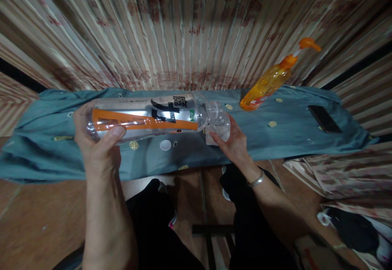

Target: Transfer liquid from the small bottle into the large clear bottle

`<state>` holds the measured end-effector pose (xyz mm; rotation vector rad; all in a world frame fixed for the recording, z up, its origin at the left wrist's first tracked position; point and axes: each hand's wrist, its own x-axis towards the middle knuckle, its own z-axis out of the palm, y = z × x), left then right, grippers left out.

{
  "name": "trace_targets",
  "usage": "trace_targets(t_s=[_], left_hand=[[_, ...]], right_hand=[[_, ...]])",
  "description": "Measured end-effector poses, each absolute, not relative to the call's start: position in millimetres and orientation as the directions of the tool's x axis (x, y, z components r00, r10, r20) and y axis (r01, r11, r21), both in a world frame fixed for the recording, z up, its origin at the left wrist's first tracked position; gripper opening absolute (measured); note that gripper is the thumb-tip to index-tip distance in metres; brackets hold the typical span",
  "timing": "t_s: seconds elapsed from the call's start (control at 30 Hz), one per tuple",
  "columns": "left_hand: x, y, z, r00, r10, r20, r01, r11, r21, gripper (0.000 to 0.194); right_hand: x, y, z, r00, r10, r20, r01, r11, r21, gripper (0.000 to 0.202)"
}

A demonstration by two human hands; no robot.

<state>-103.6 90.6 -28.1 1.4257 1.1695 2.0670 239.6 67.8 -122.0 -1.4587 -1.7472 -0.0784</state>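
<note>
A large clear plastic bottle [147, 119] with a silver and orange label lies almost level in the air. My left hand [98, 135] is closed around its base, thumb on the label. The bottle's neck points right and meets a small clear plastic container [223, 127], whose exact kind I cannot make out. Around that container my right hand [234, 141] is closed, and a pale piece with a jagged edge shows by its thumb. Whether liquid passes between the two is not visible. Below the bottle, a round white disc [165, 145] rests on the cloth.
A green patterned cloth [61, 155] covers the narrow table. At the back right stands an orange pump bottle [266, 84]; a dark phone [324, 119] lies at the right. Striped curtains [190, 29] hang close behind. My legs and a dark metal frame [211, 231] are below.
</note>
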Motion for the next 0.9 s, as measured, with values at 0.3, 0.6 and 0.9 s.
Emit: trace_targets(t_s=[0.3, 0.6, 0.9], left_hand=[[-101.1, 89.3, -29.8, -0.386, 0.683, 0.62, 0.171, -0.607, 0.776, 0.072], [-98.8, 88.7, -33.1, -0.372, 0.675, 0.637, 0.257, -0.585, 0.77, 0.073], [-97.5, 88.9, -34.0, -0.366, 0.681, 0.635, 0.259, -0.581, 0.772, 0.078]], right_hand=[[240.4, 67.7, -119.1, 0.052, 0.79, 0.612, 0.828, 0.308, -0.468, 0.085], [242.6, 68.1, -119.3, 0.063, 0.814, 0.577, 0.828, 0.281, -0.486, 0.085], [242.5, 67.4, -118.5, 0.082, 0.802, 0.592, 0.826, 0.278, -0.491, 0.085]])
